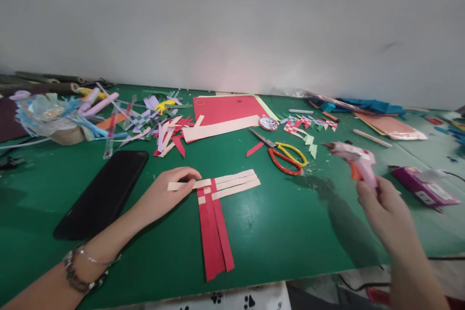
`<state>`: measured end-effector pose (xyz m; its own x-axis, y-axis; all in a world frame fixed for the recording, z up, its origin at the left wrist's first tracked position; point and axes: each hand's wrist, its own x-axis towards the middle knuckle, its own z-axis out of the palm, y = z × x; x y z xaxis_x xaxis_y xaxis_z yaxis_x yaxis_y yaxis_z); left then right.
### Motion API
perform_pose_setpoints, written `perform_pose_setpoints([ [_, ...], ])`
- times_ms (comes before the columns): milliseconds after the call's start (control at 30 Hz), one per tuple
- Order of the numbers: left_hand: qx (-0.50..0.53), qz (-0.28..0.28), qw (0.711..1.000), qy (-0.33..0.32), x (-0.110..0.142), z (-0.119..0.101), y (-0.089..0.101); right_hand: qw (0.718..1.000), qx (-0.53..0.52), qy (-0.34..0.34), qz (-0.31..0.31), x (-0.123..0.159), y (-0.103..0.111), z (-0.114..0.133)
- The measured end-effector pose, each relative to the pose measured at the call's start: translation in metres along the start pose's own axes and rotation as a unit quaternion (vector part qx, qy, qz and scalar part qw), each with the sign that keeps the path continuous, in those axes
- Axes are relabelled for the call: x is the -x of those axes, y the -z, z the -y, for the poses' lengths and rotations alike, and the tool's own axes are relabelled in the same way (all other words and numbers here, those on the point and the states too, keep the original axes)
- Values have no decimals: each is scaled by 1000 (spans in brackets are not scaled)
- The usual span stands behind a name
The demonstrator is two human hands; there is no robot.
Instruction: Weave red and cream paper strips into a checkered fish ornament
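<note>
My left hand (173, 189) is closed, thumb and forefinger pinching a cream paper strip (204, 183) at the top of a small weave. Red paper strips (212, 232) hang from this weave towards the table's front edge, crossed by several cream strips (238, 183) that stick out to the right. Off to the right, my right hand (387, 206) grips a pink glue gun (358, 160) with an orange trigger. Its nozzle points left, raised above the table and apart from the paper. Part of the weave's upper left is hidden by my left fingers.
Scissors (285, 155) with red and yellow handles lie behind the weave. A black phone-like slab (105, 193) is beside my left forearm. Red sheets (228, 109), paper scraps (170, 135) and a purple box (423, 186) lie around the green table (269, 232), before a pale wall.
</note>
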<state>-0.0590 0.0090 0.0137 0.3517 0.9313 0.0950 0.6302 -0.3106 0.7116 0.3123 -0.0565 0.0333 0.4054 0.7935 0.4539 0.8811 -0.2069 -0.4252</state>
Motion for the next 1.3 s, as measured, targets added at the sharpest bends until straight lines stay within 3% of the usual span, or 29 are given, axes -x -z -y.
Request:
perform_pose_setpoints([
  [100,-2,-16,1000,13,1,1,2,999,23,7,34,6,-12,47],
  [233,-3,-12,1000,15,1,1,3,986,88,139,3,11,-31,87],
  [367,6,-11,1000,20,1,3,4,960,130,249,13,13,-44,107],
  [767,18,6,1000,24,-1,6,4,924,147,347,63,18,-63,117],
  [1300,19,11,1000,20,0,6,4,916,178,354,67,20,-64,123],
])
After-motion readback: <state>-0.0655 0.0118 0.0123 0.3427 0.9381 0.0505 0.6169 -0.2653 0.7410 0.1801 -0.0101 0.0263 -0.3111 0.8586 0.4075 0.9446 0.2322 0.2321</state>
